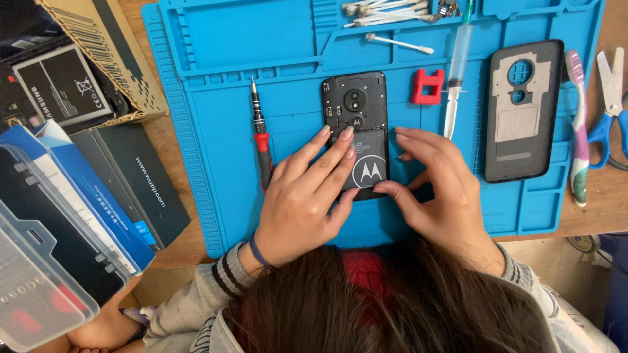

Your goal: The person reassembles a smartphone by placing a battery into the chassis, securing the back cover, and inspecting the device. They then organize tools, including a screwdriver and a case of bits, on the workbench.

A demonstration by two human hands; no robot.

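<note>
A black phone (355,104) with its back cover off lies face down in the middle of a blue work mat (222,111). Its battery (370,167) sits in the lower half. My left hand (304,196) rests on the phone's lower left, fingertips on the battery's top edge, thumb at its bottom edge. From the right, my right hand (435,189) touches the phone's lower right corner with the thumb and curls its fingers along the right side. A red-handled screwdriver (260,134) lies just left of my left hand.
The phone's black back cover (521,111) lies on the mat's right. A red plastic tool (428,86), syringe (458,59) and cotton swabs (386,13) lie behind. Toothbrush (577,131) and scissors (611,98) sit at right. Cardboard box (104,52), dark boxes (131,183) and clear case (33,274) crowd the left.
</note>
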